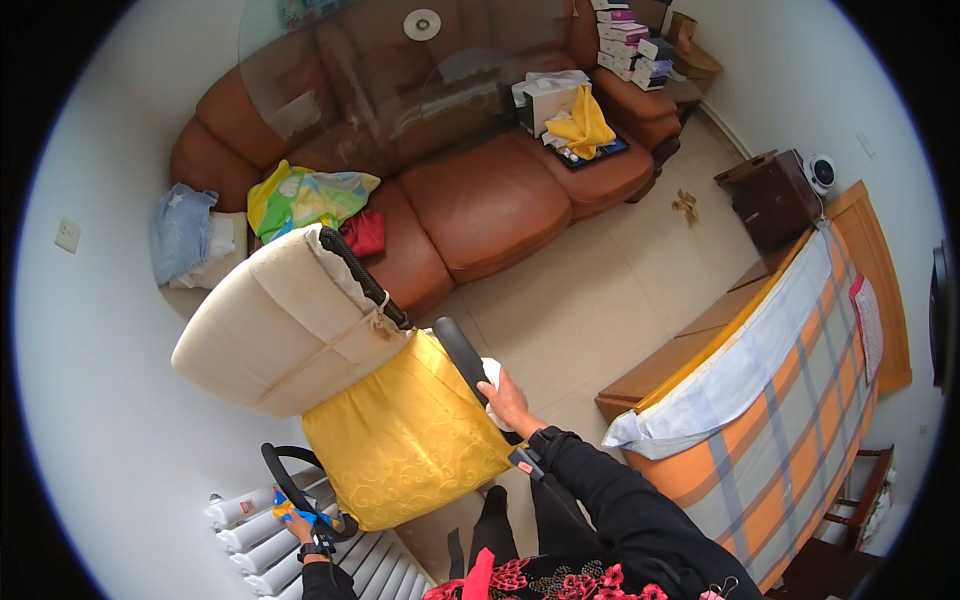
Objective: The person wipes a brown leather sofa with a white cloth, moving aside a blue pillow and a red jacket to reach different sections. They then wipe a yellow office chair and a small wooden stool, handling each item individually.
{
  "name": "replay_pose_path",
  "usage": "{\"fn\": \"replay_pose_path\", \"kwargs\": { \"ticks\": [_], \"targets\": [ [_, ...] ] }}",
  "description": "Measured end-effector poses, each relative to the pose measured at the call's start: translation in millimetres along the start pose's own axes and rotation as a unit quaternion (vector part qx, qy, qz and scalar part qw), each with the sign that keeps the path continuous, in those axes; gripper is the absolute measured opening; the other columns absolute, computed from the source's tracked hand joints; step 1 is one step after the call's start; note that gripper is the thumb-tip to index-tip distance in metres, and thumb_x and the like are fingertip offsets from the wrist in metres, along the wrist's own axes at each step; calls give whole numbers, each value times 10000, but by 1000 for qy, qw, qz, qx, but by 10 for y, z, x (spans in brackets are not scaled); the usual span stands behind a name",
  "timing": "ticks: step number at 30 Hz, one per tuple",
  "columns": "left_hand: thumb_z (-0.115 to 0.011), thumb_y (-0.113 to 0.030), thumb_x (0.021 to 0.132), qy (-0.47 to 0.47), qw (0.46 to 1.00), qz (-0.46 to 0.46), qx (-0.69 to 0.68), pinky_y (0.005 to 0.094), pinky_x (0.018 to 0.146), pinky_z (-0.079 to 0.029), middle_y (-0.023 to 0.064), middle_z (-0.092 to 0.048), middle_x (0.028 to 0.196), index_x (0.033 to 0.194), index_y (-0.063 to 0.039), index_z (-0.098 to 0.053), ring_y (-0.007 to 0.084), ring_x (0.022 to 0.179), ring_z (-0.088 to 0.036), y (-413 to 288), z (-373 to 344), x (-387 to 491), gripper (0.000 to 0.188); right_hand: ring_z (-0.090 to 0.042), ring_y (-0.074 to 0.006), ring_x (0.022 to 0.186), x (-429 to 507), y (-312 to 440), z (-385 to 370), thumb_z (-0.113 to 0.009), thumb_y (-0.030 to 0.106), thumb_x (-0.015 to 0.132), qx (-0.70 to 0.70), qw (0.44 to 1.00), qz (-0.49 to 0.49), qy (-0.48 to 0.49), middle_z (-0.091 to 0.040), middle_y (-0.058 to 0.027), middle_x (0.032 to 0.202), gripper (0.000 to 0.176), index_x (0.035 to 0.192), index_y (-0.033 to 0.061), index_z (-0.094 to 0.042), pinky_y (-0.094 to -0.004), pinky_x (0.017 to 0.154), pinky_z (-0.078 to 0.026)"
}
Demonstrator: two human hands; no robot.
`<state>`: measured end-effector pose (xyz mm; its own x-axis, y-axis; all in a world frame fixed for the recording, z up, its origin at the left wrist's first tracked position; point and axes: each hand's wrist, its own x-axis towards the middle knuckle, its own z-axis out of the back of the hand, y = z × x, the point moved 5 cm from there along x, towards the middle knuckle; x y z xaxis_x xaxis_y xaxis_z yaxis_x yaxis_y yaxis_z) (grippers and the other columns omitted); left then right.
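My right hand [504,397] is closed around a white cloth [491,369], pressed to the black armrest [459,349] of an office chair. Yellow embossed fabric covers the chair's seat [409,435], and a cream cover [281,322] is tied over its backrest. Down at the left, my left hand [298,525] grips a blue, yellow and orange packet or cloth [289,510] beside the other armrest [281,472]; its exact kind cannot be told.
A white radiator [247,536] lies close to my left hand, by the wall. Behind the chair stands a brown leather sofa [484,202] bearing fabrics and boxes. A bed with a plaid sheet [780,442] is on the right. Tiled floor [570,307] shows between sofa and bed.
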<state>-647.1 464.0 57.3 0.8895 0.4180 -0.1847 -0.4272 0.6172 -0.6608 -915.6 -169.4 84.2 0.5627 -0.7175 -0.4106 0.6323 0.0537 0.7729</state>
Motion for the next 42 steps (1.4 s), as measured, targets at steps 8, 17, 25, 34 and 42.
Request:
{"fn": "replay_pose_path", "kwargs": {
  "ticks": [8,17,25,34,42],
  "targets": [
    [-518,-414,957,3,993,-51,-104,403,965,-411,203,-579,1229,1278,88,-496,296,1088,-554,-62,343,-666,596,-585,-418,1055,-35,-33,-50,-617,428,854,5,1000,-9,-29,-623,-249,1113,530,1178,35,-470,-510,860,-457],
    [-483,-293,999,183,967,-144,-103,346,915,-449,109,-598,1174,1270,46,-504,197,1035,-572,-1004,340,-1630,435,-587,-153,859,-247,-447,-178,-565,152,889,291,954,-15,-70,-645,-85,1021,417,1297,82,-518,-310,780,-482],
    [-492,-327,993,308,923,-201,-116,322,854,-466,57,-612,1060,1190,28,-553,165,946,-578,-1996,-511,-2668,410,-619,-158,900,-1257,-1289,311,-580,127,854,467,881,-71,-25,-667,-88,1016,371,1205,8,-569,-318,806,-499],
    [-545,-298,984,567,775,-269,-72,204,619,-361,-82,-518,814,1089,-79,-593,25,694,-449,-2894,-1724,-4509,247,-635,-178,887,-3158,-3467,1240,-608,60,860,576,778,-155,-196,-660,-83,1044,377,1228,-9,-563,-324,787,-523],
    [-566,-264,968,672,644,-327,160,224,634,-447,-42,-602,837,1048,-42,-626,57,698,-538,-2701,-2565,-4992,244,-659,-230,825,-5708,-4042,482,-595,59,863,673,420,-248,-556,-651,-103,1008,361,1211,-21,-541,-364,725,-552]
  ]
}}
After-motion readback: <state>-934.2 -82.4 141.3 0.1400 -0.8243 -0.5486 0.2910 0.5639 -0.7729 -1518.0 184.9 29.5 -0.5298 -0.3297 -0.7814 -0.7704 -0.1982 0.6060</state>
